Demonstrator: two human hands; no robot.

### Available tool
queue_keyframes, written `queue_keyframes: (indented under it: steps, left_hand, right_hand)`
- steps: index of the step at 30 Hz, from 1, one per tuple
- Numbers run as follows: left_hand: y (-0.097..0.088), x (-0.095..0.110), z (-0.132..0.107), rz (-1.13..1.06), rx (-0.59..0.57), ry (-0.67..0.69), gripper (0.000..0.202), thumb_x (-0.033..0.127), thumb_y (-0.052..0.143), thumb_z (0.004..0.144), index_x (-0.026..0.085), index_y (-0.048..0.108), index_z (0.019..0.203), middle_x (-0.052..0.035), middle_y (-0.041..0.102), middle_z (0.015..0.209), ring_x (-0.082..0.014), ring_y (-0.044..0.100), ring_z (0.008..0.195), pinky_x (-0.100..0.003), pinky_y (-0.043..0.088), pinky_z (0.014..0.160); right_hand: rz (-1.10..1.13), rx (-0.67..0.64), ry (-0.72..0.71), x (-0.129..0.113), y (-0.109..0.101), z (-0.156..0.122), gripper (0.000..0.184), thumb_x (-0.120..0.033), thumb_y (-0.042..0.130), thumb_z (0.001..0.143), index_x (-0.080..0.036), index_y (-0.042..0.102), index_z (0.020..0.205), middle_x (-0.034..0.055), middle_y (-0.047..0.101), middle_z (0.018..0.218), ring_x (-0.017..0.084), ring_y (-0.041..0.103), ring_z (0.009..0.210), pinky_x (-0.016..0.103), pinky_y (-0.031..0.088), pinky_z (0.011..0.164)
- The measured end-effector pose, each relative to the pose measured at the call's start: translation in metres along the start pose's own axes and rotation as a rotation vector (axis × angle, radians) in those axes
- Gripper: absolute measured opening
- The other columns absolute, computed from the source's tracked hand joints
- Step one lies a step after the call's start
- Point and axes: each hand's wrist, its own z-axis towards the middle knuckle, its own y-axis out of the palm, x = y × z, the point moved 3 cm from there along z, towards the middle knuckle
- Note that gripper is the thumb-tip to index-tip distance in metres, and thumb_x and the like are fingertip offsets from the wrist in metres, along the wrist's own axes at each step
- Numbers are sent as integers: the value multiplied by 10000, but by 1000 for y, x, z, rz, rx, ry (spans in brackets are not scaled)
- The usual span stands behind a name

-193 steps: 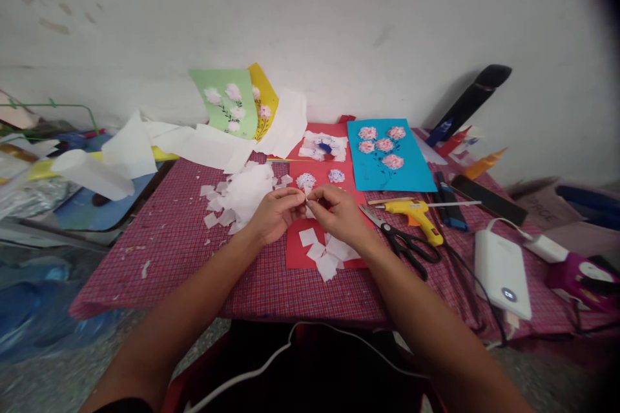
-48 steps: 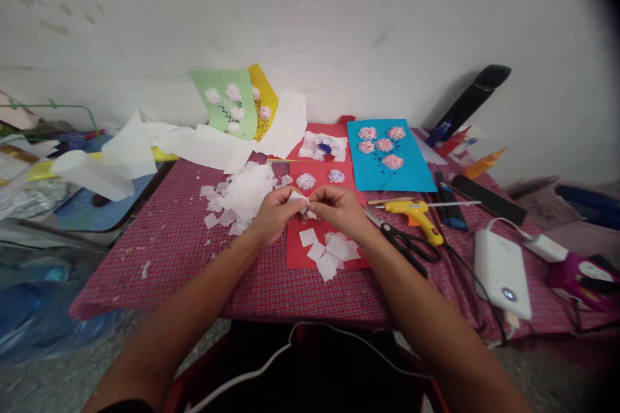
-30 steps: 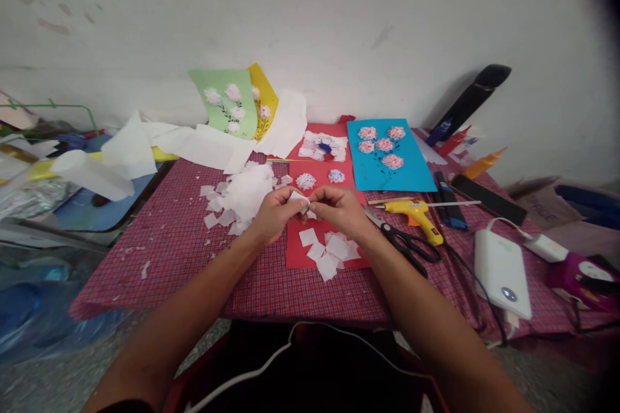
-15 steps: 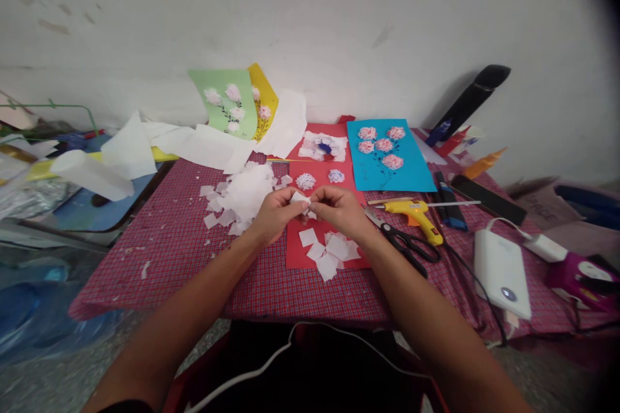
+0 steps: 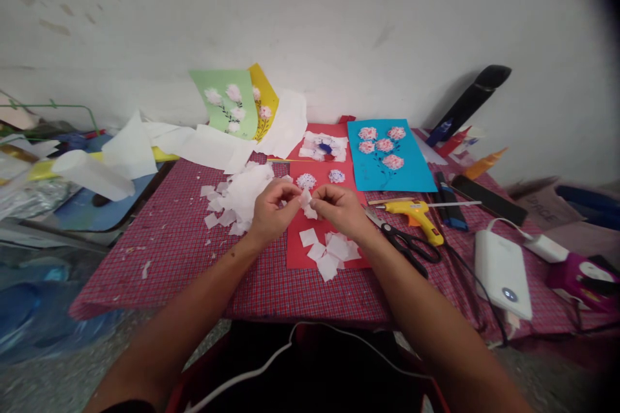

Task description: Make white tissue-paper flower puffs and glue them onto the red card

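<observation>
White tissue paper lies heaped [image 5: 247, 190] on a red checked tablecloth [image 5: 145, 284], with loose cut squares [image 5: 211, 220] scattered at its near edge. Behind the heap, a green card with white paper flowers [image 5: 223, 122] and a yellow card [image 5: 261, 87] lean against a whitewashed wall [image 5: 310, 19]. At the table's centre, your left hand [image 5: 274, 210] and right hand [image 5: 341, 210] close on a crumpled white tissue piece [image 5: 307, 201], pinching it between thumbs and fingertips. The piece is held in the air, just above a red card [image 5: 295, 251]. That card carries more tissue squares [image 5: 328, 259] below your right hand, with two small tissue rosettes [image 5: 306, 181] just above your fingers. To the right, a blue card with pink paper flowers [image 5: 416, 174] lies flat, and a yellow hot glue gun [image 5: 414, 214] rests beside black-handled scissors [image 5: 407, 245], their blades near your right hand. Farther right sits a white power bank [image 5: 502, 274], its cable trailing across the cloth.
</observation>
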Motion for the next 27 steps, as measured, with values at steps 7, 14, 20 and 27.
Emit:
queue_keyframes:
  steps: [7,14,20,27]
  left_hand:
    - [5,-5,-3,-1,-149,-95,107,251,746,806,191,759,894,-59,718,868,-187,644,804,-322,512,773]
    - [5,-9,-5,-16,-109,-149,91,257,730,812,183,748,862,-38,720,818,-165,632,753,-293,509,742]
    - [4,-7,-4,-36,-104,-170,78,254,713,820,177,725,821,-20,692,781,-145,603,734,-273,482,721]
    - [6,-15,-2,-276,-44,-301,102,248,734,781,170,672,754,11,638,681,-113,563,633,-257,458,652]
  right_hand:
    - [35,4,38,-1,0,0,255,-406,700,830,-194,598,732,-33,546,616,111,488,560,261,374,549]
    - [34,-27,54,-2,0,-1,292,-454,720,838,-188,628,758,-22,580,637,112,496,580,260,384,561]
    - [30,-33,47,-5,2,-1,262,-415,703,850,-190,618,747,-27,573,631,107,478,572,260,369,555]
    - [63,-1,53,-2,1,0,150,-317,687,812,-196,625,749,-23,609,641,114,511,576,263,404,572]
